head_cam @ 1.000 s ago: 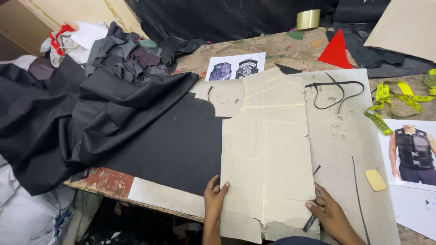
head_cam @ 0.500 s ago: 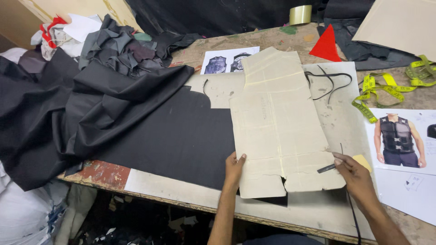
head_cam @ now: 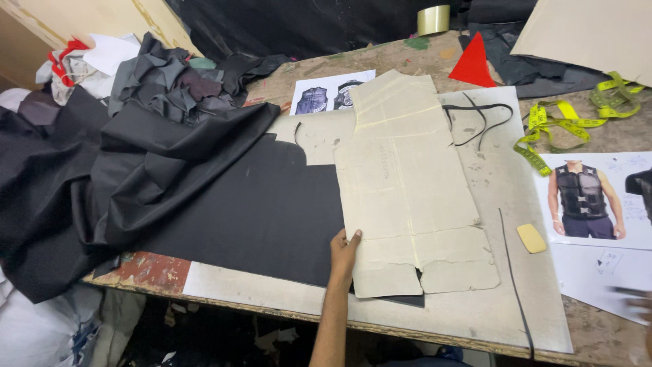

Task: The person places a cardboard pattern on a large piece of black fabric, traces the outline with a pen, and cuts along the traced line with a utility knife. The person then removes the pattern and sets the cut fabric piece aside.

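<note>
My left hand (head_cam: pixel 343 253), fingers flat, pins the cardboard pattern (head_cam: pixel 407 190) at frame centre over black leather (head_cam: pixel 258 211); keep pressing evenly. My right hand (head_cam: pixel 638 302) seems blurred at the right edge, its grip unclear.

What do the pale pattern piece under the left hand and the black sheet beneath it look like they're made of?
The pattern piece looks like stiff card or heavy paper: matte beige, creased, with scuffed, cut edges. The black sheet looks like leather or a leather-like fabric: smooth with a faint sheen, and it drapes in soft folds at the left; which of the two is unclear.
</note>
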